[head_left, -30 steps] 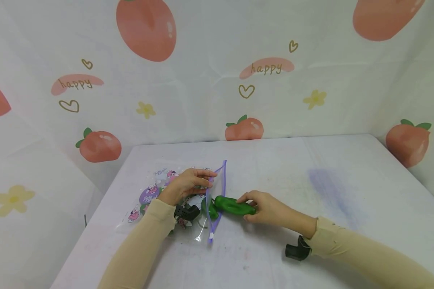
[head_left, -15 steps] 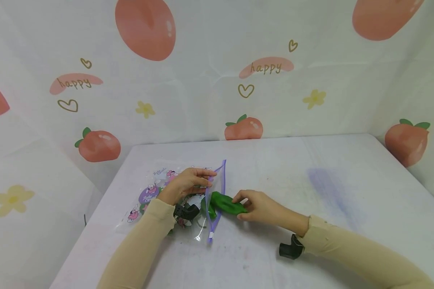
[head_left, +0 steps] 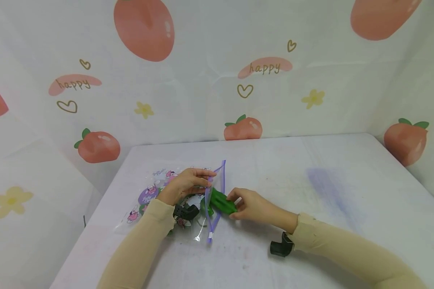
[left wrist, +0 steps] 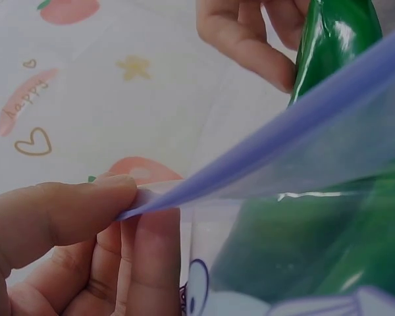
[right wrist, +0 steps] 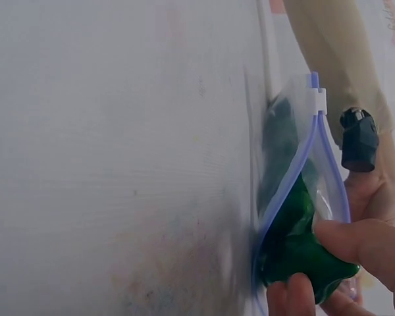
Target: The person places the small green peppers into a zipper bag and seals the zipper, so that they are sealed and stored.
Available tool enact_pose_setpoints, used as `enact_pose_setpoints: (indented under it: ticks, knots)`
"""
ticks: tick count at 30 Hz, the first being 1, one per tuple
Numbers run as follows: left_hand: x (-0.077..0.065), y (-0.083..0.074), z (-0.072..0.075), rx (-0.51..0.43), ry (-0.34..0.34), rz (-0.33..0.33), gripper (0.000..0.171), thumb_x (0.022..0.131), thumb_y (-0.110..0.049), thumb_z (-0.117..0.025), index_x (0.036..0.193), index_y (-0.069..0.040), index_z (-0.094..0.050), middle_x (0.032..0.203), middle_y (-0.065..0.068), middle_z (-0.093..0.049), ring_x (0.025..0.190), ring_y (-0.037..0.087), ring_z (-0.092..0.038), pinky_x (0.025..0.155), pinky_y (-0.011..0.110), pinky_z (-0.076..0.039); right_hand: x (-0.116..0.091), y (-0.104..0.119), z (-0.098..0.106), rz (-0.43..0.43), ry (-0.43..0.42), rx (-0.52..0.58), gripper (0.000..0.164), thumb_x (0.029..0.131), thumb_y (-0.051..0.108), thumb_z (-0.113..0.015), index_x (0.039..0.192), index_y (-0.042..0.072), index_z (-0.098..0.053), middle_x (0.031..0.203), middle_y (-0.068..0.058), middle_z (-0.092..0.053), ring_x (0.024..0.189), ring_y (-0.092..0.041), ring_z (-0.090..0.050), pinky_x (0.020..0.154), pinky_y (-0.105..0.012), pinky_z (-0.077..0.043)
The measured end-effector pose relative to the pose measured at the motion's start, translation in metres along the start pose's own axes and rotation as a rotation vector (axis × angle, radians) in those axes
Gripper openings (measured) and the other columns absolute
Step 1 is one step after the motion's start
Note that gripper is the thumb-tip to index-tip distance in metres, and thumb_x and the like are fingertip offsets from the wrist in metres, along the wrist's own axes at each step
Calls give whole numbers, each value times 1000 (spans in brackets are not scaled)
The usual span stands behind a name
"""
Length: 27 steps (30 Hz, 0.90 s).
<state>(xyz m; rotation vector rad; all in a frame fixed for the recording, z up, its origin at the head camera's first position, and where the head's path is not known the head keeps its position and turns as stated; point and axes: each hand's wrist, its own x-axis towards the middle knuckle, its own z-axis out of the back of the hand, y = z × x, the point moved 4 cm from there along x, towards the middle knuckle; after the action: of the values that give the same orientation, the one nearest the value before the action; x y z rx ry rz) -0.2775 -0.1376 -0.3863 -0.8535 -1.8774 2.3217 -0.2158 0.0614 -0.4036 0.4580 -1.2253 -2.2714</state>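
Observation:
A clear zip bag (head_left: 199,237) with a purple-edged mouth and printed cartoon figures lies on the left of the table. My left hand (head_left: 188,184) pinches the edge of its mouth between thumb and fingers, as the left wrist view shows close up. In my right hand (head_left: 251,204) is a green pepper (head_left: 222,202), gripped at its outer end. The pepper's far end is inside the parted mouth; the right wrist view shows the pepper (right wrist: 303,260) between the two purple edges. Another green pepper (head_left: 206,206) lies within the bag, partly hidden by the film.
A white slider (right wrist: 320,101) sits at the near end of the bag's zip. The white table (head_left: 293,168) carries a purple smudge (head_left: 325,184) on its right side. Behind it hangs a cloth (head_left: 199,100) printed with peaches. Black wrist mounts (head_left: 281,248) are on both arms.
My right hand has moved left, carrying the green pepper from the bag's mouth partly into it. My left hand has stayed in place on the bag's edge.

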Motion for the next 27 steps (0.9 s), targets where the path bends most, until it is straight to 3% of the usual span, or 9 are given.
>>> enact_pose_setpoints:
  ticks: [7, 19, 24, 27]
  knots:
    - [1, 1, 0, -10, -2, -3, 46, 90, 2, -62, 135, 4, -53, 138, 20, -48, 85, 9, -60, 74, 23, -53, 9, 1, -6, -16, 21, -16, 43, 78, 12, -80, 115, 9, -57, 112, -11, -63, 88, -16, -65, 72, -25, -55]
    - [1, 0, 0, 3, -3, -12, 46, 89, 3, -63, 134, 5, -53, 138, 20, -50, 84, 8, -59, 75, 24, -53, 18, 1, -16, -21, 60, 63, 49, 78, 6, -79, 121, 2, -56, 115, -16, -61, 85, -14, -66, 68, -24, -55]
    - [1, -1, 0, -7, -14, -3, 46, 88, 2, -65, 133, 3, -55, 115, 11, -59, 82, 9, -58, 76, 24, -54, 19, 4, -17, -28, 74, 81, 49, 79, 4, -78, 124, 1, -58, 116, -14, -61, 85, -13, -67, 70, -24, -56]
    - [2, -1, 1, -18, -17, 2, 46, 88, 2, -65, 133, 3, -55, 100, 2, -57, 79, 10, -57, 75, 24, -54, 19, 5, -17, -35, 77, 88, 48, 80, 5, -77, 124, 1, -59, 117, -13, -62, 86, -13, -66, 72, -24, -56]
